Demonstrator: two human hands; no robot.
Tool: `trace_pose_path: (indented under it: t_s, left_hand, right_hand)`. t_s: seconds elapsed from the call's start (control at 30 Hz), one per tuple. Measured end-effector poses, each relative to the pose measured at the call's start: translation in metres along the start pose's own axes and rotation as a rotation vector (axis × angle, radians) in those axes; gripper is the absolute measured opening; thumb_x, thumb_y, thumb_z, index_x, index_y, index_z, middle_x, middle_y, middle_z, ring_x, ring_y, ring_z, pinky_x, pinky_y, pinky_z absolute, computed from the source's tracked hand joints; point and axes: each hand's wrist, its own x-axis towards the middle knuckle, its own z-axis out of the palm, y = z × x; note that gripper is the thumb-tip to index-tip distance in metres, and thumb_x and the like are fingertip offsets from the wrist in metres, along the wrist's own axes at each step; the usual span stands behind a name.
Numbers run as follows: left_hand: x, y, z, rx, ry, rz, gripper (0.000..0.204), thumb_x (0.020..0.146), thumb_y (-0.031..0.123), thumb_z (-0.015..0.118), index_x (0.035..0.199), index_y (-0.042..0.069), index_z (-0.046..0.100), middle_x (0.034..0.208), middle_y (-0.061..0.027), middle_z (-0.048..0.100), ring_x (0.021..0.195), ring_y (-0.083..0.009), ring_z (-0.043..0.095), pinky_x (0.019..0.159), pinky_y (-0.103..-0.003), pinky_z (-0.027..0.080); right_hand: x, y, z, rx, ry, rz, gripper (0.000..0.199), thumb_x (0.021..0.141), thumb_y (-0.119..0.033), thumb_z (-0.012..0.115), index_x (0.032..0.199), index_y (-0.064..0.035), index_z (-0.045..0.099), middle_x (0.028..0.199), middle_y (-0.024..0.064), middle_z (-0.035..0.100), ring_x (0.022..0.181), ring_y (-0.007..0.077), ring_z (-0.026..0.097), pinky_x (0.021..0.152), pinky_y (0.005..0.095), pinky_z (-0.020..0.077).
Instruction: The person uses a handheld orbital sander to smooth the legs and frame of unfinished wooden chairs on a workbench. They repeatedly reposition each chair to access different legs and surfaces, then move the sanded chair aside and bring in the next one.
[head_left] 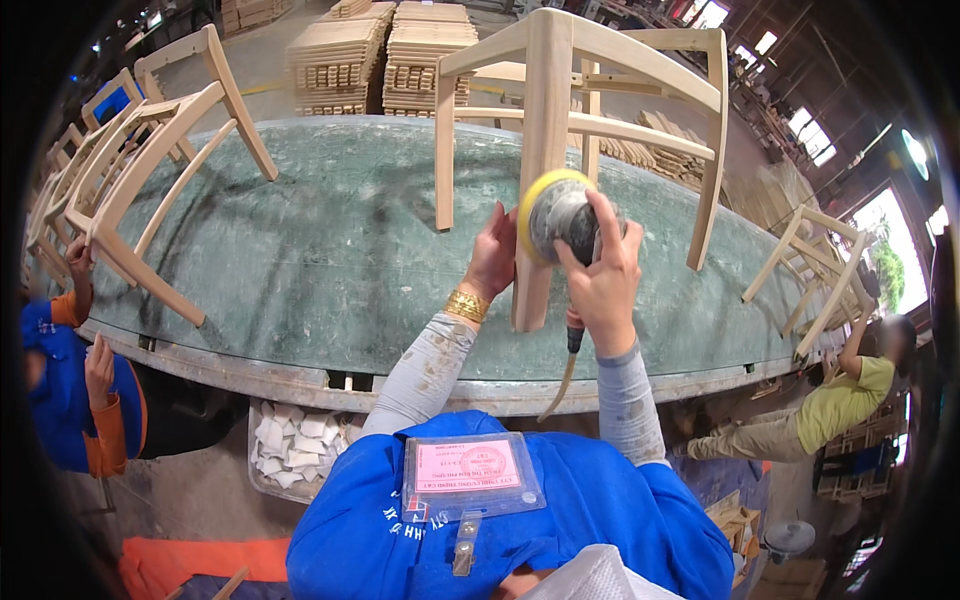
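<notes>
A pale wooden chair frame (545, 110) stands on the green worktable in front of me, one leg nearest my body. My right hand (605, 270) is wrapped over a round orbital sander (562, 215) with a yellow rim, its pad against the side of that near leg. From the sander a hose (562, 388) runs down toward the table's front edge. My left hand (493, 255) is at the leg's other side, fingers up along the wood; its fingertips are partly hidden behind the leg, and it appears to grip it.
The green worktable (300, 240) has a metal front edge. More chair frames stand left (165, 150) and right (815, 265), each with a person beside it. Below the edge sits a bin (262, 478) of white scraps. Stacked wooden parts (430, 60) lie beyond.
</notes>
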Motion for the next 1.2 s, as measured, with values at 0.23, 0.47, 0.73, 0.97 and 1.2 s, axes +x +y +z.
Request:
trace_pose_path:
  t_s: [0.23, 0.47, 0.73, 0.97, 1.2]
  left_hand:
    - [-0.001, 0.0, 0.003, -0.024, -0.022, -0.018, 0.061, 0.099, 0.047, 0.021, 0.136, 0.002, 0.039, 0.135, -0.0134, 0.046, 0.126, -0.0253, 0.043, 0.106, -0.039, 0.033]
    - [-0.003, 0.001, 0.007, -0.007, -0.027, -0.026, 0.062, 0.099, 0.048, 0.019, 0.137, 0.001, 0.037, 0.137, -0.0139, 0.044, 0.127, -0.0258, 0.042, 0.106, -0.04, 0.033]
    - [0.006, 0.0, 0.006, 0.072, -0.034, 0.02, 0.057, 0.1, 0.046, 0.024, 0.135, 0.004, 0.039, 0.129, -0.0099, 0.051, 0.117, -0.0212, 0.05, 0.099, -0.038, 0.04]
    - [0.007, -0.002, -0.004, 0.104, 0.052, -0.039, 0.043, 0.1, 0.035, 0.034, 0.132, 0.008, 0.044, 0.117, -0.0061, 0.057, 0.1, -0.0191, 0.058, 0.085, -0.036, 0.05]
    - [0.014, -0.003, 0.0, 0.106, 0.076, -0.009, 0.042, 0.1, 0.033, 0.036, 0.133, 0.008, 0.043, 0.115, -0.0053, 0.058, 0.1, -0.0185, 0.058, 0.084, -0.036, 0.05]
  right_hand:
    - [0.019, -0.006, -0.001, -0.029, -0.003, 0.046, 0.071, 0.069, -0.011, 0.074, 0.132, -0.0289, 0.046, 0.109, 0.019, 0.047, 0.087, 0.0377, 0.061, 0.074, 0.0421, 0.0519]
    - [0.027, -0.014, -0.005, -0.046, -0.042, 0.095, 0.07, 0.068, -0.013, 0.074, 0.131, -0.0286, 0.047, 0.109, 0.0188, 0.047, 0.086, 0.0385, 0.06, 0.072, 0.0431, 0.052]
    - [0.059, 0.001, -0.01, -0.065, -0.002, -0.112, 0.068, 0.067, -0.012, 0.076, 0.128, -0.024, 0.051, 0.101, 0.0154, 0.049, 0.087, 0.035, 0.059, 0.074, 0.0413, 0.0503]
    - [0.143, -0.003, 0.005, -0.112, 0.057, -0.326, 0.066, 0.068, -0.017, 0.076, 0.128, -0.0299, 0.05, 0.103, 0.0173, 0.052, 0.083, 0.0351, 0.061, 0.07, 0.0427, 0.0525]
    - [0.148, 0.002, 0.004, -0.098, 0.039, -0.479, 0.067, 0.066, -0.015, 0.077, 0.126, -0.0316, 0.052, 0.102, 0.0162, 0.052, 0.078, 0.0338, 0.062, 0.067, 0.0414, 0.0548]
